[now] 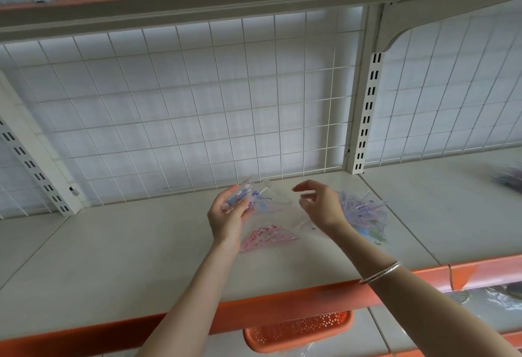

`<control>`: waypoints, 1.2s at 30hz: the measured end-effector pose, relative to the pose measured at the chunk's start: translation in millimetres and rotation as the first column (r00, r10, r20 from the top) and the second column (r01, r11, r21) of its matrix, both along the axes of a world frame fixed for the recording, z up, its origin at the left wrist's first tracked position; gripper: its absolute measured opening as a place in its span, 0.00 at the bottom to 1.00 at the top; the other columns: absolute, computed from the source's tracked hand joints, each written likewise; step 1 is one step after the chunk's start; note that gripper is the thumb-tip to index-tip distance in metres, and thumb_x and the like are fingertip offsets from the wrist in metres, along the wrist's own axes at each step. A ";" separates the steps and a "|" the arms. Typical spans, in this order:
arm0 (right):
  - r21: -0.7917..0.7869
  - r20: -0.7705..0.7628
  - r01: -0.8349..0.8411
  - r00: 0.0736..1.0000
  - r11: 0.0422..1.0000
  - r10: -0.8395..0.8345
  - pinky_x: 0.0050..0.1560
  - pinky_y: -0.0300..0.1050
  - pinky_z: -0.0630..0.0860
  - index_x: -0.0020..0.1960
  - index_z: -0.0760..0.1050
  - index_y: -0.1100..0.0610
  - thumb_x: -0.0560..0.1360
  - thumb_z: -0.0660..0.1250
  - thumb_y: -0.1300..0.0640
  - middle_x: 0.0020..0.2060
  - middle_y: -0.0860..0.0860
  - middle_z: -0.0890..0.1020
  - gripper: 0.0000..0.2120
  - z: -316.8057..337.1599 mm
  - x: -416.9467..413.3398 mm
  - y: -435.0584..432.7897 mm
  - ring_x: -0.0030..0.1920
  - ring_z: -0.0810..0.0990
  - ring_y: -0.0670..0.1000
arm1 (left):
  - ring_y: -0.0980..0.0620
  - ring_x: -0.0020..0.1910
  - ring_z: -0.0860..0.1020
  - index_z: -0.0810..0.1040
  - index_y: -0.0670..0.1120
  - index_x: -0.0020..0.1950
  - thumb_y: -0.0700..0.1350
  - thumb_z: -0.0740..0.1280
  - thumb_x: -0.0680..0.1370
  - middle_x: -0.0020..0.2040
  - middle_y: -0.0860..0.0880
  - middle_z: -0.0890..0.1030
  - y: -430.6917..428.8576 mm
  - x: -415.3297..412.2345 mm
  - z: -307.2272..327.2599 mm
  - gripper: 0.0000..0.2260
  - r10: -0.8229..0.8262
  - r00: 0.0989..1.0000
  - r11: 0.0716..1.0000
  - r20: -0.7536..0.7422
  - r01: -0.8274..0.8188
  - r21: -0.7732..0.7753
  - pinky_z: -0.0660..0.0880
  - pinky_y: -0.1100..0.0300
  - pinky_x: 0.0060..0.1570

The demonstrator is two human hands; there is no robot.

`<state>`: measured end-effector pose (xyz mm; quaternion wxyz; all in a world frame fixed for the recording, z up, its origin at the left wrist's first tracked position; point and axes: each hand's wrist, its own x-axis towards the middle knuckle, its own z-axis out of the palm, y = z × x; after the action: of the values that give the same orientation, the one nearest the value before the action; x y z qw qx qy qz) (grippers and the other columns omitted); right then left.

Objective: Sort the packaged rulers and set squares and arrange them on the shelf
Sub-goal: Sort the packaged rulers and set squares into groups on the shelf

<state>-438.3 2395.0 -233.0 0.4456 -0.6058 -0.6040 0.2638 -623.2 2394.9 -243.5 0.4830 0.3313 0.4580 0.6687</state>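
Packets of rulers and set squares are lying about the middle of the shelf [127, 249], nearer its back edge than its orange front edge. The left hand [227, 218] is gripping a blue packet [238, 201], whose long axis is running toward the back right, its clear end pointing at the right hand [322, 207]. That hand is hovering with fingers loosely spread and, as far as the blur shows, is holding nothing. A pink set square [268, 239] is lying flat between the two wrists, toward the front edge, within either hand's reach. A pile [364, 212] of bluish packets is fanning out just right of the right hand, the nearer one. A wire grid [197, 102] is closing off the back edge.
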 end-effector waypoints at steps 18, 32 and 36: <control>-0.210 0.750 0.005 0.642 0.978 0.158 0.71 0.62 0.49 0.66 0.72 0.43 0.77 0.57 0.41 0.72 0.42 0.65 0.19 -10.3 75.8 -8.4 0.74 0.58 0.49 | 0.48 0.41 0.81 0.79 0.44 0.55 0.30 0.70 0.73 0.51 0.39 0.78 0.6 68.5 -1.7 0.14 -0.054 0.999 0.999 -0.001 0.054 -0.009 0.81 0.62 0.39; -0.215 0.689 -0.134 0.681 0.967 0.247 0.67 0.49 0.63 0.58 0.77 0.36 0.72 0.64 0.42 0.69 0.39 0.70 0.14 -1.9 121.6 0.7 0.68 0.68 0.43 | 0.48 0.37 0.81 0.79 0.48 0.51 0.31 0.71 0.73 0.50 0.39 0.77 0.6 84.7 -0.4 0.14 -0.081 0.996 0.997 -0.027 0.081 -0.011 0.79 0.63 0.36; -0.203 0.696 -0.114 0.682 0.972 0.226 0.68 0.50 0.60 0.57 0.79 0.39 0.71 0.67 0.43 0.69 0.41 0.71 0.14 4.8 115.1 0.6 0.67 0.69 0.45 | 0.47 0.38 0.81 0.79 0.49 0.53 0.32 0.72 0.72 0.49 0.41 0.77 -0.4 82.8 0.7 0.15 -0.111 0.993 0.994 -0.034 0.111 -0.006 0.79 0.62 0.37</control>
<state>-323.2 2395.6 -228.2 0.1053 -0.6319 -0.7624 0.0910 -540.4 2394.5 -242.8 0.5123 0.3668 0.4485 0.6339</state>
